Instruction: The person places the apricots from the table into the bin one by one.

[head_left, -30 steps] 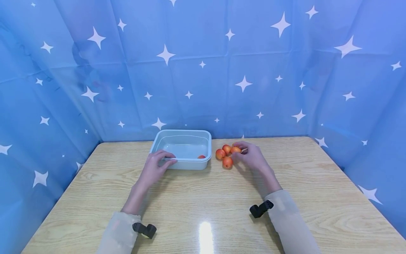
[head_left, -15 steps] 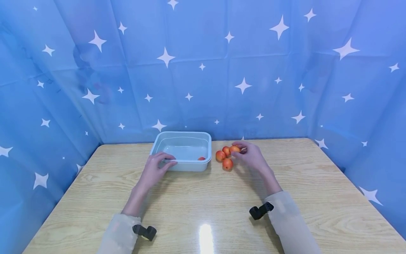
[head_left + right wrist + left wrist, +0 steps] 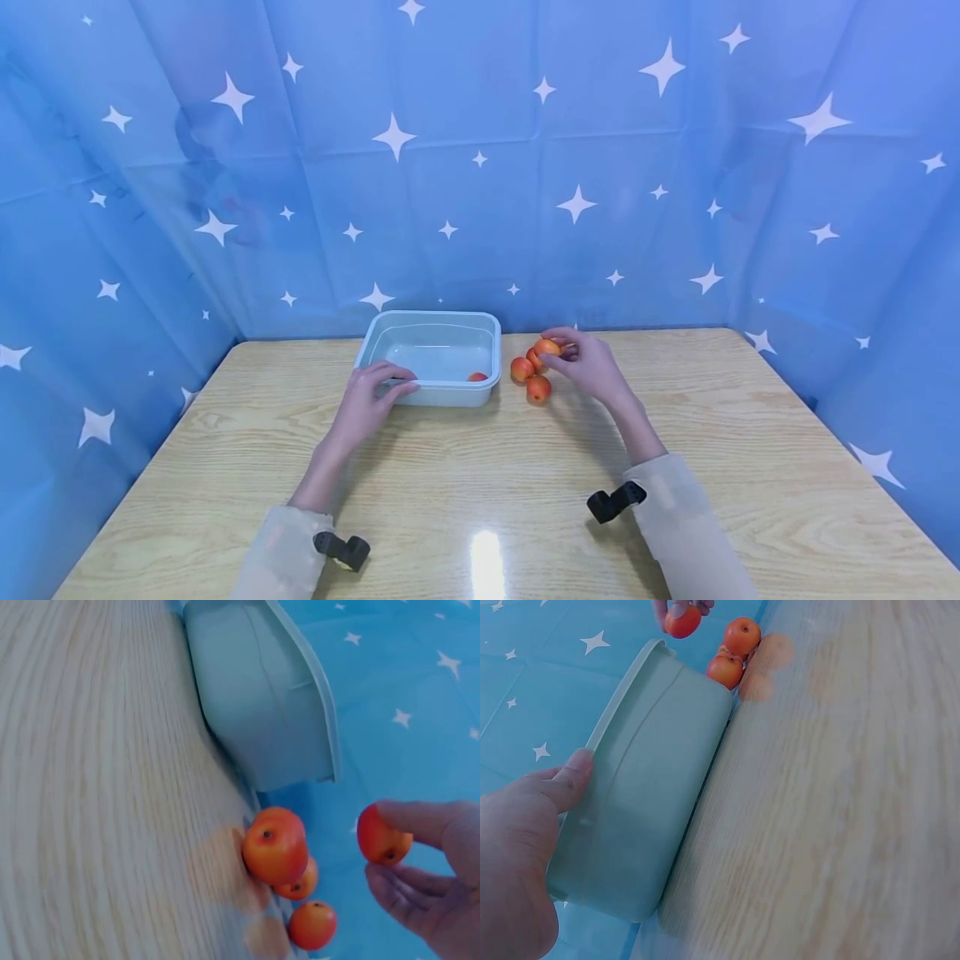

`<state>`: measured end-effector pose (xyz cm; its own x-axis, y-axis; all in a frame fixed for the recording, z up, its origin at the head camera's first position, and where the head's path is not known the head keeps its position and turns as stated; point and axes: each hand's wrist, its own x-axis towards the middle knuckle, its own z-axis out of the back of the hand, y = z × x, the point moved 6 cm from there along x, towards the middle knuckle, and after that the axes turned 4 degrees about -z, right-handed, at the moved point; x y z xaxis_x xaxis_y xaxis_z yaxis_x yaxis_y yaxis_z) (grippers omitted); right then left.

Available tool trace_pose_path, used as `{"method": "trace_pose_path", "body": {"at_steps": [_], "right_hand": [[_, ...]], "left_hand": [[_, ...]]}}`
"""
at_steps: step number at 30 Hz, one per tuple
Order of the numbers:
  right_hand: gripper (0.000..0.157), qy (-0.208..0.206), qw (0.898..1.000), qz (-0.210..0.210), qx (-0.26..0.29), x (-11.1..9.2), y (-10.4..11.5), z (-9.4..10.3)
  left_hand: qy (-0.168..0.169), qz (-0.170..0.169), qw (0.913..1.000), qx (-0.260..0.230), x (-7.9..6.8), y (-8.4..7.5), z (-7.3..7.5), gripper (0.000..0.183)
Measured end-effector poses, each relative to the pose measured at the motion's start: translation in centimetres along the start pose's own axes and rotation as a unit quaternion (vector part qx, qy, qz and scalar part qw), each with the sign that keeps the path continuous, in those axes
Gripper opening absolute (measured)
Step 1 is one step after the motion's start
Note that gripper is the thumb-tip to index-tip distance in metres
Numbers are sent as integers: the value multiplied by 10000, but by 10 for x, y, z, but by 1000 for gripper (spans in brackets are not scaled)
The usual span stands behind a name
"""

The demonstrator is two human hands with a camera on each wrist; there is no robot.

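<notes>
My left hand (image 3: 367, 402) grips the near-left rim of a light blue plastic container (image 3: 450, 395). In the left wrist view its thumb (image 3: 576, 769) lies along the outside of the wall. One small red-orange apple (image 3: 477, 377) shows inside the container, near its right end. To the container's right, my right hand (image 3: 596, 367) pinches another apple (image 3: 381, 836) between thumb and fingers. The right wrist view has this apple lifted off the table. Three more apples lie close together below it: one at the front (image 3: 274, 846), one partly hidden behind (image 3: 300, 881) and one apart (image 3: 313, 925).
A wood-grain table (image 3: 465, 483) carries everything, with a bright light reflection near its front. Behind and at both sides hangs a blue curtain (image 3: 480, 192) with white stars, close to the table's back edge. A black camera sits on each wrist.
My right hand has lifted its apple away from the others and moved slightly up and to the left. My left hand keeps its hold on the container rim. The head view has shifted slightly.
</notes>
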<state>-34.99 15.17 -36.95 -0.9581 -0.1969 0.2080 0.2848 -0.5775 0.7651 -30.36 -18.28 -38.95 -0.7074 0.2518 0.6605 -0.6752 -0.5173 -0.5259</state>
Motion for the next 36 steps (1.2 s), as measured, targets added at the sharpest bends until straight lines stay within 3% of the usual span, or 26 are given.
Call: {"method": "trace_pose_path", "body": {"at_steps": [12,18,36], "right_hand": [[38,35,9993,326,175,-5,30,-10],[35,-98,9981,538,293,-4,37,-16],[39,98,9914,1233,419,-10,57,-41]], "left_hand": [[-69,211,9997,-62,-1,-2,-4,9],[18,257,9997,-10,-1,-5,-8,8],[76,359,9993,4,-1,-8,-10,8]]}}
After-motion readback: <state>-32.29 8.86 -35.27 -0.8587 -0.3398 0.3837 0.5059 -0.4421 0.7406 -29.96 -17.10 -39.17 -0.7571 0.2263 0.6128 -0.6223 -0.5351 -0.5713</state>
